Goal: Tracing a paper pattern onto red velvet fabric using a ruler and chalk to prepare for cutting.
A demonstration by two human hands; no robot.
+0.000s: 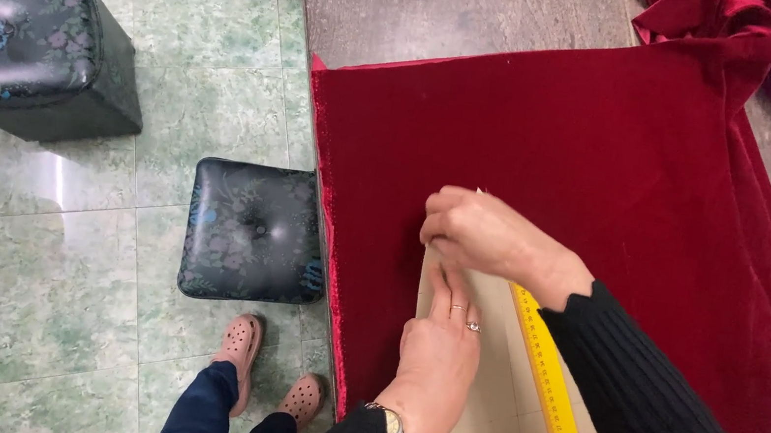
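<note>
Two hands work on a beige paper pattern [477, 427] lying on red velvet cloth [610, 167]. The left hand [438, 348] presses it flat, fingers extended; the right hand [482, 234] pinches a small pale object at its top. A yellow ruler [549, 372] lies beside.

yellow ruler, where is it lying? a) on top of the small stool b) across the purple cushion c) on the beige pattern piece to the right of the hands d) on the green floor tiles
c: the yellow ruler runs along the beige pattern piece, just right of the left hand.
</note>
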